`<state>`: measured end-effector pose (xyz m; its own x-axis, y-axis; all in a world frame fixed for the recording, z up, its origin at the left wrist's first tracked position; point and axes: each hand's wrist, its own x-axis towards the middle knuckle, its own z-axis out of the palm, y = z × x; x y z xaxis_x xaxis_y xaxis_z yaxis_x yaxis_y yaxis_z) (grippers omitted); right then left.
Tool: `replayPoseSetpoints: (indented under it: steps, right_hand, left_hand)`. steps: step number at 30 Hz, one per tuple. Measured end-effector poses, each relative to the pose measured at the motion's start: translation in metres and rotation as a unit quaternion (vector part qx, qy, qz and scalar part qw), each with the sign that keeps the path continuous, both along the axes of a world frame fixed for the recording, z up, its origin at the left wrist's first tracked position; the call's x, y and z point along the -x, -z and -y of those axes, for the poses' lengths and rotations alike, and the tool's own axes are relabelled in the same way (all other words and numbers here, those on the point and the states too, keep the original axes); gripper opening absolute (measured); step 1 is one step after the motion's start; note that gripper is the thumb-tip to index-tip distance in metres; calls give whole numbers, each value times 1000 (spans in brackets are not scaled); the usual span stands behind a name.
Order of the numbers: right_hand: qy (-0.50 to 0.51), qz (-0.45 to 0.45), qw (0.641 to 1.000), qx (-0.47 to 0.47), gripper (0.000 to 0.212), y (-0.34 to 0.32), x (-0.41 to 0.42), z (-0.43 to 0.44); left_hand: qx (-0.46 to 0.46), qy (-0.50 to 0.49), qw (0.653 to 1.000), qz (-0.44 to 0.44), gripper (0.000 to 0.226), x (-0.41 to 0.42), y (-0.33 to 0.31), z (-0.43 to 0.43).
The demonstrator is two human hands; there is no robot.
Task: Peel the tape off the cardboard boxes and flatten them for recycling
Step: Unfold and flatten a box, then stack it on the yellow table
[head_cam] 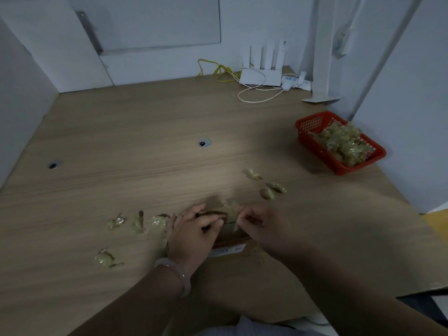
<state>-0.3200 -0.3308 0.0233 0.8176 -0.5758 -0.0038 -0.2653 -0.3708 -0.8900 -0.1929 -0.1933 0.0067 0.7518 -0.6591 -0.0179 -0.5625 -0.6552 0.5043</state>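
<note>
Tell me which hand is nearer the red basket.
Right. The right hand, pinching tape on the cardboard box, sits below-left of the red basket; the left hand, gripping that box, is even farther left.

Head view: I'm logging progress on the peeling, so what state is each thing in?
cardboard box, on the table, partly hidden by hands
left hand, grips the cardboard box
right hand, pinches a tape strip
red basket, heaped with crumpled tape
loose tape wads, scattered on the table
router, antennas upright

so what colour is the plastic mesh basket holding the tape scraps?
Red plastic mesh basket, clearest in the head view.
</note>
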Motion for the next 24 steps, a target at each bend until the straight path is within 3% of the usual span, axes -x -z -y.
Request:
replayPoseSetpoints:
  steps: [6, 10, 12, 17, 21, 23, 24]
  right_hand:
    - [-79, 30, 996, 28, 11, 6, 0, -1]
    - [-129, 11, 989, 65, 24, 12, 2, 7]
    - [-143, 9, 988, 65, 35, 14, 1, 9]
    - [-113, 30, 989, 96, 43, 17, 5, 8]
    - [37, 32, 995, 84, 33, 22, 2, 14]
    - [3, -1, 993, 122, 32, 22, -1, 20]
    - [-41, -35, 988, 146, 43, 22, -1, 21]
  left_hand:
    - [-22, 3, 996, -83, 50, -1, 1, 6]
    - [-1, -3, 992, -123, 10, -2, -3, 9]
    - [2, -1, 994, -113, 24, 0, -5, 9]
    - [17, -16, 995, -92, 24, 5, -9, 11]
    - [50, -33, 994, -88, 24, 6, -9, 10]
    - [71, -35, 994, -79, 25, 6, -8, 10]
    - [94, -40, 992, -75, 25, 6, -6, 10]
